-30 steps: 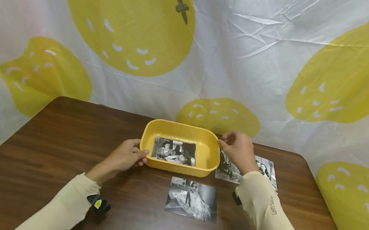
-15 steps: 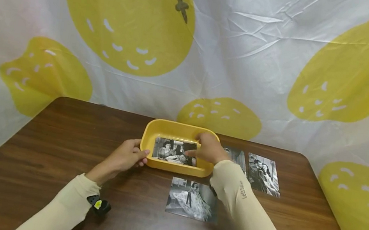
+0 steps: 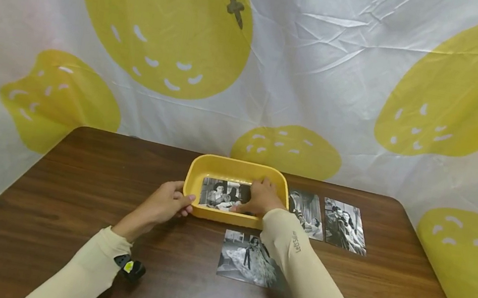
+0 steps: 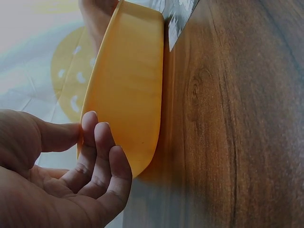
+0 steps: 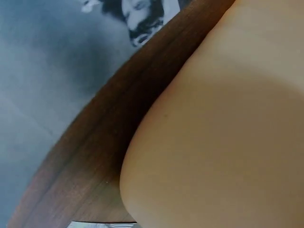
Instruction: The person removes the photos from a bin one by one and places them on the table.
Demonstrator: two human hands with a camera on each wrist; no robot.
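A yellow plastic tub [image 3: 236,169] stands near the back of the table. My left hand [image 3: 165,201] grips its left front rim; in the left wrist view the thumb [image 4: 61,136] and curled fingers pinch the tub wall [image 4: 128,71]. Inside the tub lies a black-and-white photo [image 3: 219,194]. My right hand [image 3: 263,199] reaches in over the photo's right part, thumb low over the front edge and fingers toward the back. Whether these fingers pinch the photo I cannot tell. Close to the camera, part of the right arm or hand [image 5: 218,133] fills much of the right wrist view.
Right of the tub lie two more black-and-white photos, one [image 3: 307,213] beside its wall and another [image 3: 345,226] farther right. Another photo [image 3: 246,262] lies in front, partly behind the right sleeve [image 3: 304,275]. A curtain with yellow fruit [image 3: 287,148] hangs behind the wooden table [image 3: 77,187].
My right hand has moved left from the tub's right rim and down into the tub over the photo. That uncovers the two photos on the right. My left hand keeps its hold.
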